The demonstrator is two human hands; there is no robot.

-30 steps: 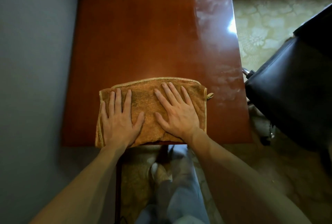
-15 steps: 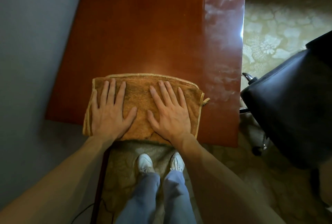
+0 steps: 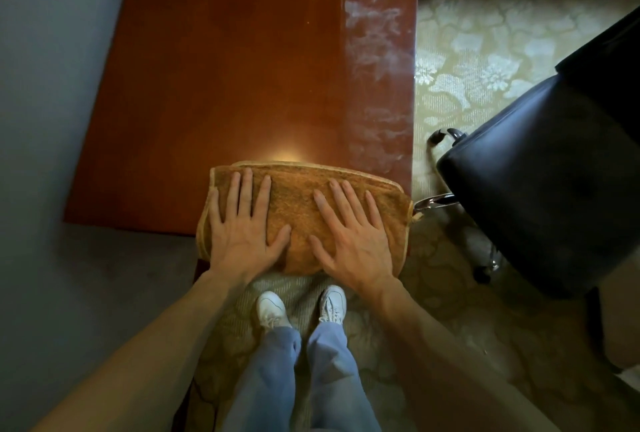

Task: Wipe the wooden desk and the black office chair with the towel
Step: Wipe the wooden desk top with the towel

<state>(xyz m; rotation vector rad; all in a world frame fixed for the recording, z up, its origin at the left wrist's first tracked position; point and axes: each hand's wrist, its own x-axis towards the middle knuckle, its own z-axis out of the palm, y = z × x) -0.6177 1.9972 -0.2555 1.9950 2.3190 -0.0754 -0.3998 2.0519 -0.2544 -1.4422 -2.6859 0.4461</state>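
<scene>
Where the desk [image 3: 225,67] ends at its near right corner, the towel [image 3: 298,203] lies folded, its near edge hanging just past the wood. The left hand [image 3: 242,234] and right hand [image 3: 353,241] both press on it, palms flat, fingers straight and spread (thumbs pointing toward each other). A whitish smeared band [image 3: 377,60] runs along the desk's right side. The chair [image 3: 554,196] stands right of that corner on patterned carpet [image 3: 467,50]. White shoes [image 3: 272,310] show below the towel.
</scene>
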